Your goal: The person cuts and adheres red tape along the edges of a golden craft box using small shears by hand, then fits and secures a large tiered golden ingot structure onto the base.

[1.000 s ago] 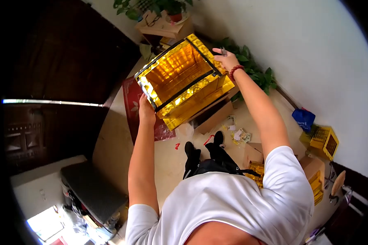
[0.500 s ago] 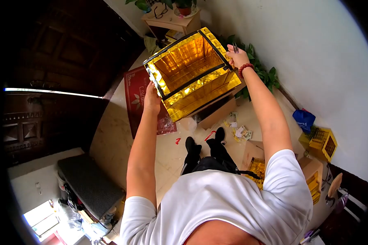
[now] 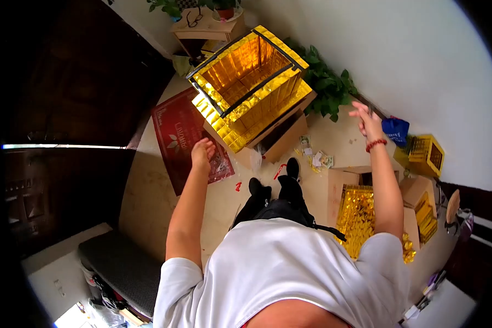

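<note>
An open-topped box (image 3: 245,104) covered in gold foil, with black strips along its rim, rests on a wider gold foil base over a cardboard box (image 3: 283,139). My left hand (image 3: 203,152) is below and left of it, empty, with its fingers apart and slightly bent. Off to the right of the gold box is my right hand (image 3: 368,121), wearing a red bead bracelet. Between its partly spread fingers a small dark metal tool shows, too small to name. Neither hand touches the gold box.
A red mat (image 3: 181,134) lies at left. Leafy plants (image 3: 328,82) stand by the wall. At right are a blue bag (image 3: 395,131), a yellow basket (image 3: 425,155) and cartons of gold foil pieces (image 3: 358,216). Small papers (image 3: 322,159) are on the floor. A side table (image 3: 208,24) stands behind.
Both hands have let go of the gold box. My right hand has moved right and down, my left hand down. The gold box now rests higher in view, and the foil-filled carton shows more.
</note>
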Demonstrator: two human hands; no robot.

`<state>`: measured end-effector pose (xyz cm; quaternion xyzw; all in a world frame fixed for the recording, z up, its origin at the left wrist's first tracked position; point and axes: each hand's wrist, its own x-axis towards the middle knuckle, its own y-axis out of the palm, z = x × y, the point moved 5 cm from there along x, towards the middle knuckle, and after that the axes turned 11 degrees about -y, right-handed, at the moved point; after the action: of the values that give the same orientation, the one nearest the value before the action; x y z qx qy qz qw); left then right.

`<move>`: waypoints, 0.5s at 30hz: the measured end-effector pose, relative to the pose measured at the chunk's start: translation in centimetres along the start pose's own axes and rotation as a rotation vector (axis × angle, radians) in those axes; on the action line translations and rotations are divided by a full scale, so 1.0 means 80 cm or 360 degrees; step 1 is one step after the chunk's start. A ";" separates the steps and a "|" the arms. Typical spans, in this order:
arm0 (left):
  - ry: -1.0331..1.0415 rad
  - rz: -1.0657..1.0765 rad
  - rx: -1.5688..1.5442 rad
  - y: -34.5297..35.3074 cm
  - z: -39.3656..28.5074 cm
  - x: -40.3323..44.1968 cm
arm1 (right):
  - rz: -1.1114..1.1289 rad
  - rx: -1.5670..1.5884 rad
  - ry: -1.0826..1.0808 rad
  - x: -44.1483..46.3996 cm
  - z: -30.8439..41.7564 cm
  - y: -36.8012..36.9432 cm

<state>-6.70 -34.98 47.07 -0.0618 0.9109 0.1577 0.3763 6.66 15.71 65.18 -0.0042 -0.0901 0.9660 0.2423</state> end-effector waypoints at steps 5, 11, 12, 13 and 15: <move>0.0172 0.0021 0.0702 -0.019 0.087 0.039 | -0.0359 0.0063 0.0224 -0.135 -0.053 -0.045; 0.0770 -0.0170 0.1676 -0.010 0.118 0.036 | -0.0309 0.0080 0.0452 -0.258 -0.098 -0.020; 0.0809 -0.0245 0.1844 -0.002 0.114 0.020 | -0.0281 0.0123 0.0485 -0.274 -0.101 -0.011; 0.0808 -0.0229 0.1847 0.005 0.113 0.014 | -0.0252 0.0130 0.0501 -0.290 -0.107 -0.005; 0.1076 -0.0481 0.1993 0.022 0.106 0.002 | -0.0205 0.0173 0.0528 -0.321 -0.118 0.008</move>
<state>-1.60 -30.46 41.75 -0.0053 0.8783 -0.4747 0.0567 29.49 4.78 54.84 -0.1446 0.0035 0.9380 0.3151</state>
